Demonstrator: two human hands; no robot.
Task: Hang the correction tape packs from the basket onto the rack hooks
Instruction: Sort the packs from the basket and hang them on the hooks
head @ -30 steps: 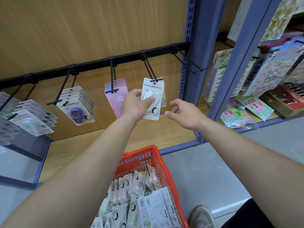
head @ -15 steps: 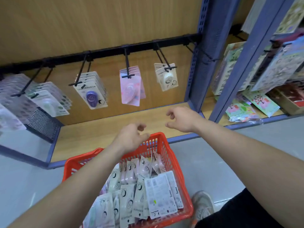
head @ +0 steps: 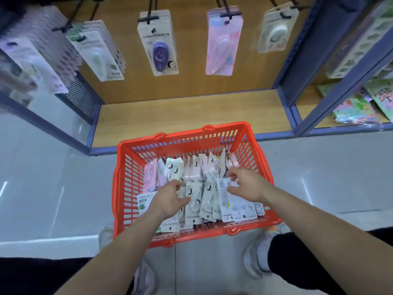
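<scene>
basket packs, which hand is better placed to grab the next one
Right hand, probably: its fingers bracket the top of a white pack in the basket; the left hand hovers.

We wore black trousers [head: 302, 254] and pale trainers [head: 254, 260]; our left hand [head: 170, 199], right hand [head: 247, 186] and forearms [head: 319, 227] were bare.

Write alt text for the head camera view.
A person's left hand and right hand are down in a red basket of correction tape packs on the floor; whether either grips a pack is unclear. Above, hanging packs sit on black rack hooks before a wooden back panel.
</scene>
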